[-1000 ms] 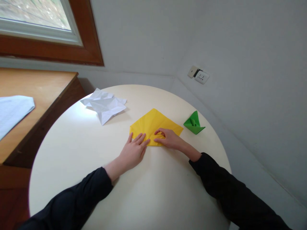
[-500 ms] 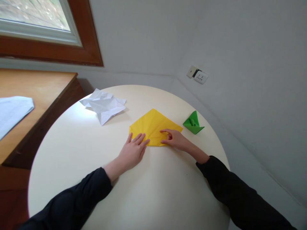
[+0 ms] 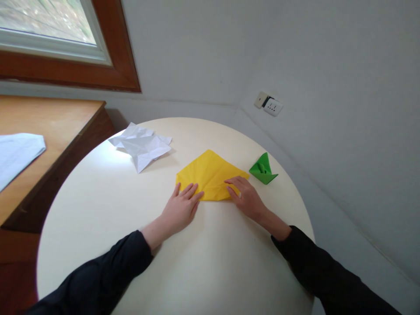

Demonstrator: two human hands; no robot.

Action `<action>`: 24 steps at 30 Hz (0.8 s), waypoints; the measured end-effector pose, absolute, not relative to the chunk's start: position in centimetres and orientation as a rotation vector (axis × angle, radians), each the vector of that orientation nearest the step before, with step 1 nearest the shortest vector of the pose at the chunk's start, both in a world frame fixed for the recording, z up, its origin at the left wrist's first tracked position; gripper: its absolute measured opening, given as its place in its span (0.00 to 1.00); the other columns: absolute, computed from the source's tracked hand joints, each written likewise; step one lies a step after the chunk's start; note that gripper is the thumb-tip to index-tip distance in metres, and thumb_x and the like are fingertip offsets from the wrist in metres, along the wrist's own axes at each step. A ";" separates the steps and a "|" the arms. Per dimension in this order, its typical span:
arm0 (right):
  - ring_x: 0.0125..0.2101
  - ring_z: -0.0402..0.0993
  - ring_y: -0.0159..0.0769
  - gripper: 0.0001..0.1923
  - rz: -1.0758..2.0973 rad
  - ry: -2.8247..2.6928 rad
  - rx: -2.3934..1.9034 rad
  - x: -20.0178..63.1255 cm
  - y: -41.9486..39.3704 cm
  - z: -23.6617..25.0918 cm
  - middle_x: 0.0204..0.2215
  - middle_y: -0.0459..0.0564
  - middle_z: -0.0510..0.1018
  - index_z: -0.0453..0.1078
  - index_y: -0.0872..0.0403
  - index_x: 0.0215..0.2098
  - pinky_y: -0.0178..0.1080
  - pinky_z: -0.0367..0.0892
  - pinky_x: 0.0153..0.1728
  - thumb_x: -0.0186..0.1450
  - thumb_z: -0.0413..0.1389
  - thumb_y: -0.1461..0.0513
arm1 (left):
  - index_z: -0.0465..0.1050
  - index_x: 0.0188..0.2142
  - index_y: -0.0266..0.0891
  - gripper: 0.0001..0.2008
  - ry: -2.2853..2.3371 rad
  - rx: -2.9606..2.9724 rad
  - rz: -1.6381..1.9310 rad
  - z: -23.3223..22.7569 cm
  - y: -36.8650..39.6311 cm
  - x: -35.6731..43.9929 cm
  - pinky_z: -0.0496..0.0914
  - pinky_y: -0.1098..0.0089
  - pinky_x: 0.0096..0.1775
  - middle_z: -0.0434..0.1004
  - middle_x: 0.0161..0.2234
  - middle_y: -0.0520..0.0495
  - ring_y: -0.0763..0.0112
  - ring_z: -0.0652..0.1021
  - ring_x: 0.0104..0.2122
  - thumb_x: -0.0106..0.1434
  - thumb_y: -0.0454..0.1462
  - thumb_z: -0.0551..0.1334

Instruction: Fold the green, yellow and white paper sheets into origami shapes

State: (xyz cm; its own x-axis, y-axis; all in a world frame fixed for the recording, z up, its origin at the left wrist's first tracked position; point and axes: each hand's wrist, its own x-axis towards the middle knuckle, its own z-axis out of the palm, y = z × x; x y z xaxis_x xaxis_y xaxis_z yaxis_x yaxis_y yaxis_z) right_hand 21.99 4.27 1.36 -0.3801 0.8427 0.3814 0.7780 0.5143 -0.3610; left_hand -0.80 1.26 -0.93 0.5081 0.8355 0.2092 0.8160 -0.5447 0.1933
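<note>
A folded sheet of yellow paper (image 3: 210, 170) lies on the round table, with creases across it and a point at its far side. My left hand (image 3: 181, 205) rests on its near left edge, palm down, fingers spread and stretched out. Over the right part of the sheet is my right hand (image 3: 247, 197), fingers bent, with thumb and forefinger a little apart. Nothing shows between them. Just past the paper's right corner sits a green folded-paper boat (image 3: 263, 169), close to my right hand but not touched by it.
Creased white paper (image 3: 144, 146) lies at the far left of the white round table (image 3: 210, 262). A wooden desk (image 3: 65, 116) with a pale blue folded item (image 3: 19, 153) stands on the left. Behind are a wall socket (image 3: 273, 106) and a window frame (image 3: 126, 52).
My right hand has slid a little to the right and toward me along the yellow paper. My left hand stays in place on the sheet.
</note>
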 end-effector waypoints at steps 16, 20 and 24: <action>0.59 0.56 0.45 0.26 -0.019 -2.763 -1.110 19.4 -0.5 -1.4 0.58 0.64 0.62 0.54 0.65 0.60 0.50 0.58 0.56 0.68 0.44 0.59 | 0.67 0.53 0.40 0.18 1.449 2.682 0.482 -1.1 1.3 -0.9 0.54 0.47 0.57 0.65 0.56 0.39 0.57 0.66 0.56 0.66 0.36 0.49; 0.59 0.56 0.47 0.25 -0.026 -2.782 -1.128 20.6 -0.7 -1.2 0.57 0.66 0.62 0.55 0.66 0.60 0.50 0.60 0.56 0.68 0.42 0.59 | 0.67 0.53 0.39 0.18 1.442 2.683 0.476 -1.1 1.3 -0.9 0.54 0.47 0.57 0.65 0.56 0.38 0.57 0.66 0.56 0.66 0.35 0.49; 0.59 0.55 0.45 0.25 -0.017 -2.810 -1.145 22.0 -0.7 -1.0 0.58 0.66 0.61 0.55 0.66 0.60 0.50 0.60 0.56 0.69 0.41 0.59 | 0.68 0.53 0.40 0.18 1.452 2.682 0.480 -1.0 1.2 -0.9 0.55 0.47 0.57 0.65 0.56 0.38 0.57 0.67 0.56 0.66 0.35 0.49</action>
